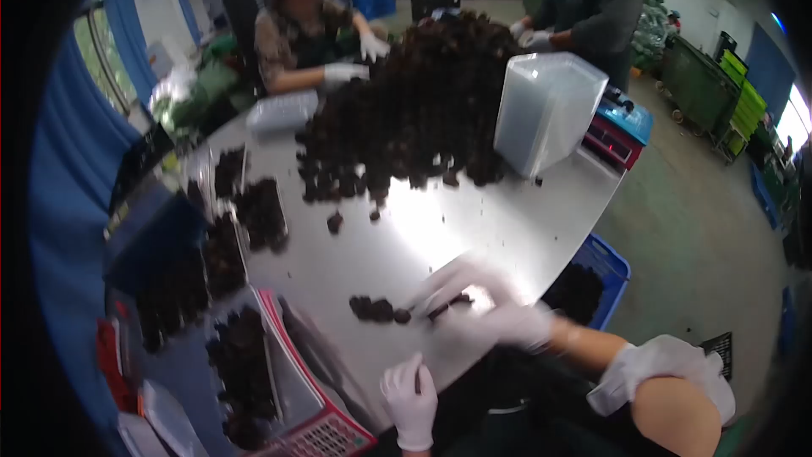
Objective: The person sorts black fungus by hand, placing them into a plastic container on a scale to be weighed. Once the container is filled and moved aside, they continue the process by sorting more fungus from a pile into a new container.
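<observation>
My right hand (482,305), in a white glove, reaches over the metal table (321,275) and is smeared by motion. Its fingers point left, beside a short row of dark brown, lumpy pieces (376,309); whether it grips any of them is not clear. Closer to my body, my left hand (410,396), also white-gloved, is raised with curled fingers. A dark sliver shows between its thumb and fingers, too small to name. Beyond both hands rises a big heap of the same dark pieces (414,93).
Clear trays of dark pieces (241,364) stand at left, by a red-and-white box (317,427). Stacked clear plastic containers (545,114) stand at the heap's right, near a red-and-blue scale (617,140). A blue crate (613,288) sits below the right edge. Two gloved co-workers (309,34) work across the table.
</observation>
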### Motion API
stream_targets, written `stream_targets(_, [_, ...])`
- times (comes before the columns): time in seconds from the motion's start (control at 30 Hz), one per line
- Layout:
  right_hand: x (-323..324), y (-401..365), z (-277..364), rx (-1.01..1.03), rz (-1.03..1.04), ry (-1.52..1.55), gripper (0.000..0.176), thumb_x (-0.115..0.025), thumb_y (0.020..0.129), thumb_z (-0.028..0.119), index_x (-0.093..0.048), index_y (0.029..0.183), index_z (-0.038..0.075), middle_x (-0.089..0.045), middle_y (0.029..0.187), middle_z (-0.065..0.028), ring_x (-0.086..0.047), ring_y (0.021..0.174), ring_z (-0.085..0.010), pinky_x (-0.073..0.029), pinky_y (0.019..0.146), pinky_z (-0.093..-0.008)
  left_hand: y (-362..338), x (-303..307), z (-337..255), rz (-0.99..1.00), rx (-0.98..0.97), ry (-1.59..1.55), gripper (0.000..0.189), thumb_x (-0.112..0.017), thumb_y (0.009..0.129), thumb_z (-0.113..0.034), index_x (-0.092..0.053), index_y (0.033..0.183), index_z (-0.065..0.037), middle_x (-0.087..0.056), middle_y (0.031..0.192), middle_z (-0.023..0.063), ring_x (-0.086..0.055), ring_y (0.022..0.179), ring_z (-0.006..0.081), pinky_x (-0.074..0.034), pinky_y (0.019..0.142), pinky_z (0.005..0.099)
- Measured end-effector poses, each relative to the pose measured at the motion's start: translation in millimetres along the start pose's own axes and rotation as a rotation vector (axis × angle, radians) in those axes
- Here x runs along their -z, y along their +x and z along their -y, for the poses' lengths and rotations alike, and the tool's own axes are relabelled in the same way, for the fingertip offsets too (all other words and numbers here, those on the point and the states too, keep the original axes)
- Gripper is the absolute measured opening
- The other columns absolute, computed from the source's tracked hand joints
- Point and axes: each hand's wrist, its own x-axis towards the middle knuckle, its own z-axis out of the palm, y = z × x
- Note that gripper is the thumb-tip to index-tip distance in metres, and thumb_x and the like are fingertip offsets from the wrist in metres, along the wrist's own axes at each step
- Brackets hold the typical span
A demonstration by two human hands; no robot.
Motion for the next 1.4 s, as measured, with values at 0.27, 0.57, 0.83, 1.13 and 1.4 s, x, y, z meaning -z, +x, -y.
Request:
stream_targets(0.27, [147.0, -222.1, -50.9, -0.724, -0.83, -0.635, 0.02, -0.058, 0.099, 0.009, -0.065, 0.115, -0.001, -0.067, 0.107, -0.0056, -0.063, 0.097, -0.0132, -0.051, 0.089, -0.0276, 5.6, 7.7, -12.4, 0.04, 0.073, -0.059, 0.022, -0.069, 0.086, -0.005, -0.073, 0.108, -0.009, -0.068, 0.093, 0.0067, -0.062, 0.084, 0.0281, -0.049, 0.079, 0.0414])
stream_targets(0.57, [9.9, -80.6, -66.5, -0.51, -0.07, -0.441, 0.073, -0.08, 0.085, 0.028, -0.047, 0.147, 0.006, -0.051, 0.14, -0.0202, -0.059, 0.123, -0.0309, -0.051, 0.097, -0.0362, 9.1, 6.8, -14.5, 0.034, 0.083, -0.047, 0.021, -0.069, 0.085, -0.003, -0.074, 0.105, -0.007, -0.069, 0.093, 0.0077, -0.063, 0.084, 0.0272, -0.05, 0.079, 0.0394])
stream_targets(0.83, [-40.7, -17.4, -120.8, -0.225, 0.234, -0.529, 0.019, -0.073, 0.087, 0.021, -0.067, 0.102, 0.011, -0.063, 0.103, -0.0079, -0.065, 0.093, -0.0269, -0.053, 0.081, -0.0355, 7.9, 5.0, -13.9, 0.001, 0.086, -0.022, 0.021, -0.07, 0.085, -0.007, -0.075, 0.105, -0.009, -0.069, 0.091, 0.0046, -0.063, 0.082, 0.0254, -0.05, 0.075, 0.0397])
stream_targets(1.13, [-88.6, 44.7, -108.7, -0.211, 0.372, -0.53, 0.035, -0.076, 0.085, 0.031, -0.063, 0.107, 0.008, -0.062, 0.109, -0.0108, -0.066, 0.096, -0.0326, -0.055, 0.082, -0.0407, 10.1, 8.7, -15.6, 0.028, 0.078, -0.005, 0.02, -0.069, 0.084, -0.004, -0.073, 0.103, -0.007, -0.069, 0.091, 0.0071, -0.063, 0.083, 0.0277, -0.049, 0.076, 0.0417])
stream_targets(1.4, [-68.0, 88.6, -102.2, -0.455, 0.53, -0.202, 0.022, -0.071, 0.083, 0.012, -0.06, 0.099, 0.0, -0.066, 0.082, -0.0094, -0.066, 0.076, -0.0179, -0.054, 0.076, -0.0316, 5.1, 8.9, -11.8, -0.039, 0.056, 0.032, 0.023, -0.069, 0.083, -0.013, -0.071, 0.105, -0.008, -0.067, 0.094, 0.0047, -0.063, 0.085, 0.0238, -0.052, 0.078, 0.0388])
